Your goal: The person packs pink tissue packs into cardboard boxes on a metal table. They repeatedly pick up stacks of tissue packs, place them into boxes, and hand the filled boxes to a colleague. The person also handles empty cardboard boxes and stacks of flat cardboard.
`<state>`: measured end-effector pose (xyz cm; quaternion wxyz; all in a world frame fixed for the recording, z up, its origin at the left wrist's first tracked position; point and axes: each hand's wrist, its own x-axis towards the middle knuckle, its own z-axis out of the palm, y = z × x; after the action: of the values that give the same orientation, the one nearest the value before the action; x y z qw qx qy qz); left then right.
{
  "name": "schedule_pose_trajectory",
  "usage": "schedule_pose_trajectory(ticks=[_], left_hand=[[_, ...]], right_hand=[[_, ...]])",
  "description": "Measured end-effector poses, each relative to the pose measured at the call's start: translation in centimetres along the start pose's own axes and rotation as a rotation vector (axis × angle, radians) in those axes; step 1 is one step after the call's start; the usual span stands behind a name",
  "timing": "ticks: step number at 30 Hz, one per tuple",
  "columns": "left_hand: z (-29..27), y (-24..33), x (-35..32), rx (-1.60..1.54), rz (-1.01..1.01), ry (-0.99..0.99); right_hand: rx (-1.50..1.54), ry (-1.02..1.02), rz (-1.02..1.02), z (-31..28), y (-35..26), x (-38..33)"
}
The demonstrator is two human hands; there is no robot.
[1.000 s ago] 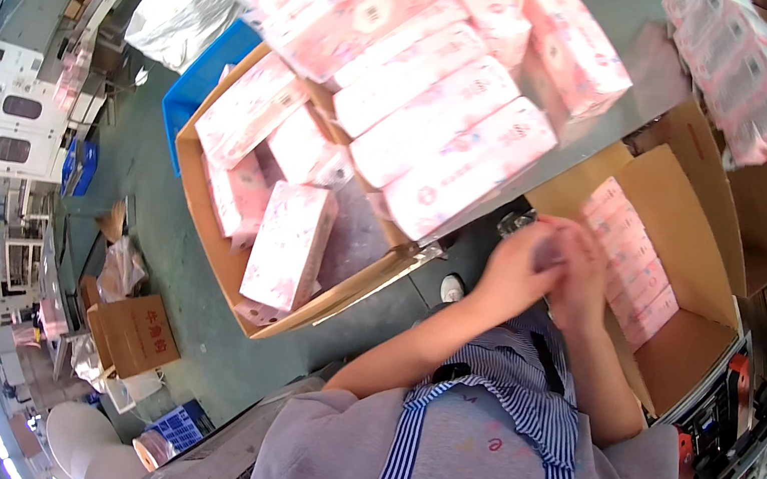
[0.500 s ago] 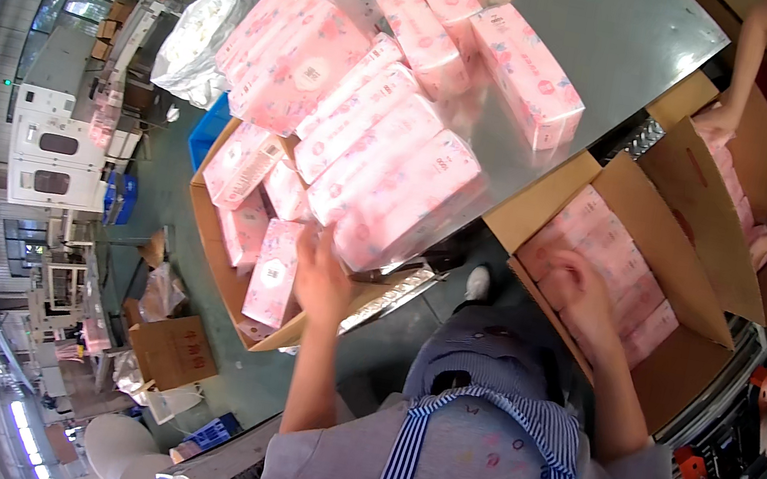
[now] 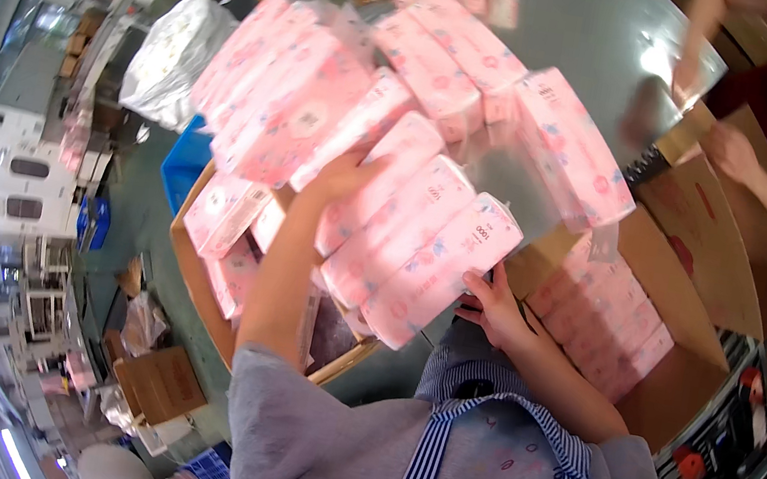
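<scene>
Both hands clasp a row of pink tissue packs (image 3: pixel 420 235) wrapped in flowered plastic. At the row's far left end, my left hand (image 3: pixel 350 176) has its fingers tucked between this row and the packs behind it. My right hand (image 3: pixel 494 309) presses against the near right end, thumb on top and fingers at the side. The row tilts over the table's near edge. Behind my left hand, more tissue packs (image 3: pixel 285 101) stand stacked side by side. Under my left arm, a cardboard box (image 3: pixel 198 254) holds loose packs and is partly hidden.
To my right, an open carton (image 3: pixel 684 386) holds packs in rows. Beyond it, a co-worker's hands (image 3: pixel 733 154) are at another box (image 3: pixel 763 273). A single long pack (image 3: pixel 571 149) lies at the right edge of the metal table (image 3: pixel 592 21). A blue bin (image 3: pixel 183 165) sits at left.
My left hand has moved up from the left box to the packs on the table. My right hand has left the carton for the row's near end. The row has shifted toward me.
</scene>
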<state>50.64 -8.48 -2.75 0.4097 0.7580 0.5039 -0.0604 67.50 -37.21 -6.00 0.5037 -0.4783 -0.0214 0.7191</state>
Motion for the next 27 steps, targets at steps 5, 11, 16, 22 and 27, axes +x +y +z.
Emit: schedule_pose_trajectory(ticks=[5, 11, 16, 22, 27], left_hand=[[0.5, -0.6, -0.5, -0.426, -0.053, -0.201], [-3.7, -3.8, -4.5, -0.936, 0.232, -0.129], [6.7, 7.1, -7.8, -0.891, 0.325, -0.029], [29.3, 16.2, -8.6, -0.487, 0.206, -0.646], [33.3, 16.3, -3.2, 0.039, 0.317, -0.431]], right_hand=[[-0.135, 0.084, -0.45, -0.1, 1.2, 1.6], [-0.809, 0.36, -0.858, 0.5, -7.1, -6.8], [-1.023, 0.534, -1.005, -7.3, -10.6, -18.2], [-0.326, 0.604, -0.548, -23.1, -1.5, -27.8], [-0.475, 0.631, -0.661, -26.9, 0.3, -20.2]])
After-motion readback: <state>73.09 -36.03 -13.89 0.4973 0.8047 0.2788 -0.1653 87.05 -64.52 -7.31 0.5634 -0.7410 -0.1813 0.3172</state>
